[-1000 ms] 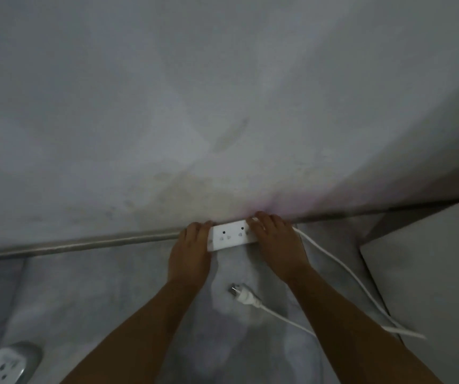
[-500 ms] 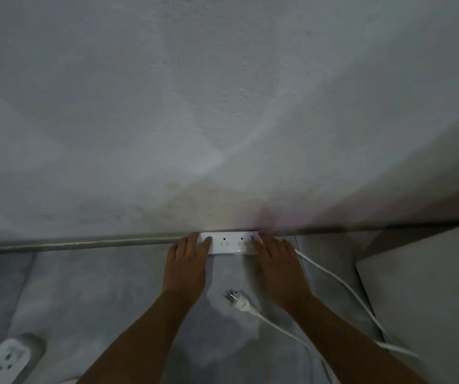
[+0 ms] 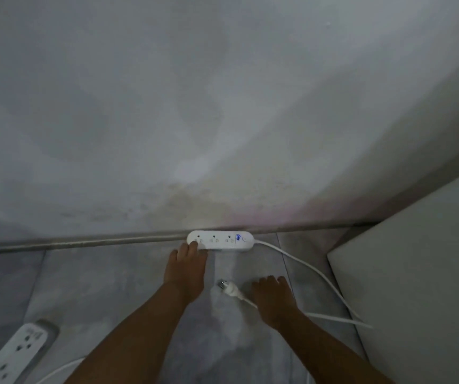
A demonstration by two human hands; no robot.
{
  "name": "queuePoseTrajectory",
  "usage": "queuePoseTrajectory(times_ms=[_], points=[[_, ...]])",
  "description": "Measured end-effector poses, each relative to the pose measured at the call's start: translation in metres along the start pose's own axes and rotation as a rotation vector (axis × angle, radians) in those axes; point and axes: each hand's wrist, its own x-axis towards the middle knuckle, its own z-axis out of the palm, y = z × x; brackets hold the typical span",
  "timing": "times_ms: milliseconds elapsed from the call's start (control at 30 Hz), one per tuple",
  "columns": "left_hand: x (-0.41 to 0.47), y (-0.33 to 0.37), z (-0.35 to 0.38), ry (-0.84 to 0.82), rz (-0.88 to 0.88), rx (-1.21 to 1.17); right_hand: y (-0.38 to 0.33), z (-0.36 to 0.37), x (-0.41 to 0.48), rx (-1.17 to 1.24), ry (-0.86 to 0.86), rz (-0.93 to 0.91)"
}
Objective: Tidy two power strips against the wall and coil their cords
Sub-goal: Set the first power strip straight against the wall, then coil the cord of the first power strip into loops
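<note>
A white power strip (image 3: 222,240) lies flat along the foot of the wall, against the skirting. My left hand (image 3: 185,268) rests with straight fingers on its left end. The strip's white cord (image 3: 315,271) leaves its right end, loops toward the right and comes back to a plug (image 3: 229,288) lying on the floor. My right hand (image 3: 274,299) hovers flat just right of the plug, over the cord, holding nothing. A second white power strip (image 3: 15,353) lies at the bottom left with its cord (image 3: 56,371) trailing right.
The grey wall (image 3: 222,120) fills the upper view, with a metal skirting strip (image 3: 84,241) along its base. A pale block of furniture (image 3: 422,273) stands close on the right. The floor (image 3: 106,286) is grey tile.
My right hand has let go of the strip's right end and drawn back beside the plug. The strip now lies fully uncovered against the wall.
</note>
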Motion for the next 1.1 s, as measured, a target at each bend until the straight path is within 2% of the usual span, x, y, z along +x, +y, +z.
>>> queuePoseTrajectory(times_ms=[200, 267, 333, 400, 433, 533, 567, 633, 700, 800, 867, 967, 1033, 1100], points=[[-0.017, -0.006, -0.003, -0.148, -0.001, 0.068, -0.004, 0.011, -0.011, -0.084, -0.105, 0.010], [-0.017, -0.008, -0.005, -0.180, -0.011, 0.075, -0.007, 0.011, -0.008, -0.026, -0.083, 0.041], [-0.015, -0.006, -0.008, -0.231, -0.006, 0.068, -0.005, 0.000, -0.004, 0.137, -0.035, 0.132], [-0.012, 0.000, -0.016, -0.287, 0.005, -0.013, -0.001, -0.026, 0.004, 0.412, 0.076, 0.232], [-0.011, 0.005, -0.023, -0.342, 0.009, -0.099, 0.001, -0.043, 0.006, 0.631, 0.121, 0.269], [-0.012, 0.025, -0.051, -0.617, 0.032, -0.445, 0.011, -0.104, 0.006, 1.559, 0.088, 0.402], [-0.014, 0.033, -0.063, -0.721, 0.041, -0.545, 0.018, -0.123, 0.004, 1.751, 0.056, 0.449], [-0.019, 0.047, -0.086, -0.882, 0.072, -0.703, 0.037, -0.162, -0.006, 1.954, -0.010, 0.413], [-0.030, 0.059, -0.104, -0.950, 0.087, -0.827, 0.058, -0.202, -0.023, 2.091, -0.050, 0.293], [-0.058, 0.079, -0.130, -1.047, 0.208, -0.828, 0.084, -0.253, -0.066, 2.242, 0.000, 0.175], [-0.080, 0.094, -0.148, -0.975, 0.221, -0.772, 0.091, -0.276, -0.098, 2.364, 0.045, 0.108], [-0.110, 0.113, -0.174, -0.606, 0.181, -0.769, 0.087, -0.300, -0.147, 2.544, 0.142, 0.024], [-0.131, 0.121, -0.186, -0.422, 0.154, -0.856, 0.081, -0.313, -0.179, 2.626, 0.210, -0.037], [-0.150, 0.127, -0.198, -0.313, 0.137, -0.963, 0.079, -0.325, -0.208, 2.692, 0.273, -0.093]])
